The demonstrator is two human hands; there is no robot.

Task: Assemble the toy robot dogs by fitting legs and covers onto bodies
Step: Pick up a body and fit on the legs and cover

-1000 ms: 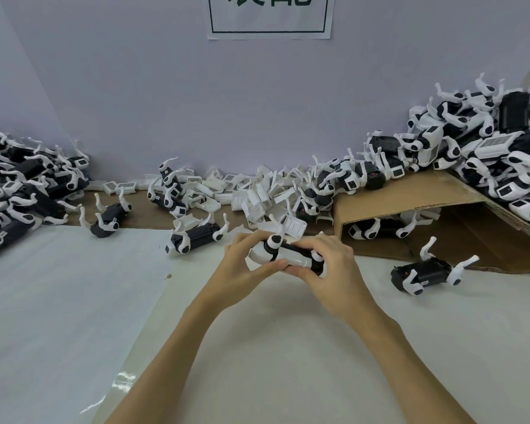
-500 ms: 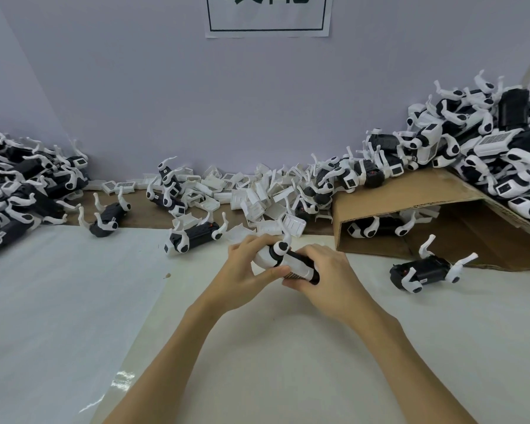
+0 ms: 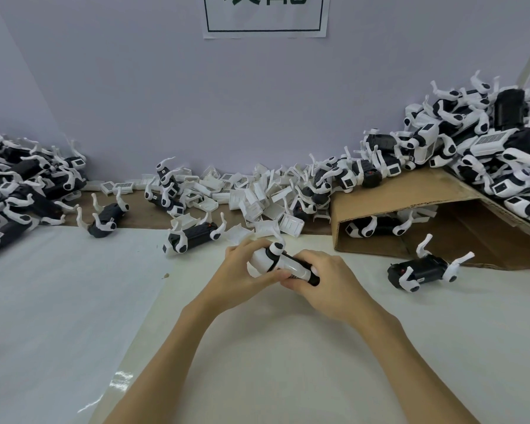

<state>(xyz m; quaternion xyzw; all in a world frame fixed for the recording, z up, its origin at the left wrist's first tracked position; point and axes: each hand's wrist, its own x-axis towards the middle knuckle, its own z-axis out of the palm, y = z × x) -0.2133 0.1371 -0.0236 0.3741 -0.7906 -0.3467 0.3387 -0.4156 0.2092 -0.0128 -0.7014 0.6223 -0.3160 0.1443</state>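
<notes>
A black and white toy dog body (image 3: 280, 262) is held between both hands just above the table's middle. My left hand (image 3: 245, 276) grips its white front end, thumb underneath. My right hand (image 3: 325, 281) grips the black rear end, fingers curled over it. One white leg sticks up from the body behind my fingers. A heap of loose white covers (image 3: 257, 197) lies against the wall behind my hands.
Dog bodies with legs lie on their backs at the left (image 3: 193, 237) and right (image 3: 423, 270). A pile of dogs (image 3: 19, 191) fills the far left. An open cardboard box (image 3: 410, 206) carries another pile (image 3: 487, 148) at the right. White sheets cover the table (image 3: 273, 347).
The toy has tilted in my hands, its white end now raised at the left. Both hands stay closed round it at the same spot.
</notes>
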